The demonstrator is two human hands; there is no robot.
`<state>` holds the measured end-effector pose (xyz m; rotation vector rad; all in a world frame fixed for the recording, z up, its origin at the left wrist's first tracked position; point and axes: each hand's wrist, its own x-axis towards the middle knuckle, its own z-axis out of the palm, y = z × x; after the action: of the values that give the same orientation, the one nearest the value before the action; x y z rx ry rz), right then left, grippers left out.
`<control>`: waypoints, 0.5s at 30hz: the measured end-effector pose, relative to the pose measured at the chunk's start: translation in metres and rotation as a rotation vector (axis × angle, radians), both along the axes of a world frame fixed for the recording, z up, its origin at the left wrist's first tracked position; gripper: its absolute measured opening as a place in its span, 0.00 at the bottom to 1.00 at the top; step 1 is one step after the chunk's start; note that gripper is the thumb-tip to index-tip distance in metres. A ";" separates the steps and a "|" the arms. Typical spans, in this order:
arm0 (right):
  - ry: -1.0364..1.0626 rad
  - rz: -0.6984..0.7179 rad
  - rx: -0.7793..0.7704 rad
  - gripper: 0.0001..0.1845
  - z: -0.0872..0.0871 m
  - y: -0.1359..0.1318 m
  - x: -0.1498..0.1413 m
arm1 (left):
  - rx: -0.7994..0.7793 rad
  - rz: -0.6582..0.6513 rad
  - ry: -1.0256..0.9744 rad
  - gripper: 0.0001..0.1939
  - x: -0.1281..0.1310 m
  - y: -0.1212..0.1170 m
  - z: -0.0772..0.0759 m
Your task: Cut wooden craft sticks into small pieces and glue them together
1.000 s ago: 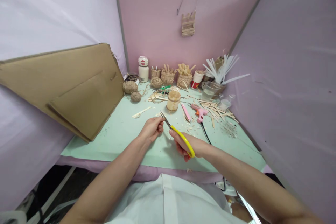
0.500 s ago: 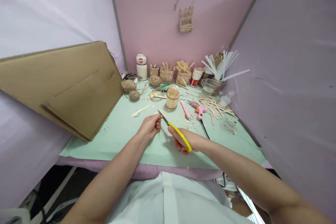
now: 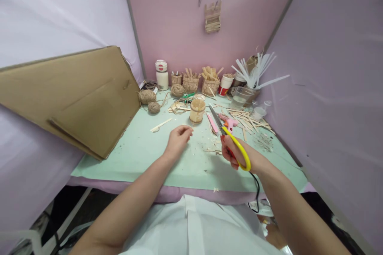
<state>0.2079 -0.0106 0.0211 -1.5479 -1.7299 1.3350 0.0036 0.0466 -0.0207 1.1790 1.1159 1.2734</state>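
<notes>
My right hand point(image 3: 236, 152) is closed around yellow-handled scissors point(image 3: 231, 141); their blades point up and left over the pink glue gun point(image 3: 229, 122). My left hand point(image 3: 178, 138) hovers above the green mat point(image 3: 140, 155) with fingers curled together, tips toward a small round cup built of wooden sticks point(image 3: 197, 110). Whether anything is pinched in those fingers is hidden. The two hands are apart. Small stick offcuts point(image 3: 213, 150) lie on the mat between them.
A big cardboard sheet point(image 3: 74, 95) leans at the left. Twine balls point(image 3: 147, 96), a white bottle point(image 3: 162, 74), stick-filled baskets point(image 3: 210, 84), a red-and-white cup point(image 3: 225, 85), a clear cup point(image 3: 241, 96) and white strips point(image 3: 257, 72) line the back. Loose sticks point(image 3: 249, 121) and a pink knife point(image 3: 212, 123) lie at the right.
My right hand has carried the scissors away to the right, off my left hand. My left hand has moved slightly forward toward the stick cup.
</notes>
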 end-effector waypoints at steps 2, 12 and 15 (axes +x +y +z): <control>-0.003 -0.055 0.026 0.29 -0.001 -0.003 0.004 | 0.027 -0.184 0.180 0.08 0.011 -0.005 -0.003; -0.232 -0.290 0.159 0.20 -0.020 0.000 0.005 | 0.144 -0.223 0.422 0.08 0.001 -0.017 0.008; -0.089 -0.252 0.170 0.18 -0.024 0.005 -0.023 | -0.001 -0.344 0.187 0.18 -0.003 -0.031 0.021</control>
<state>0.1850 -0.0053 -0.0031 -1.6834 -1.5900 0.9847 0.0004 0.0156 -0.0002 1.4417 0.9923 0.9134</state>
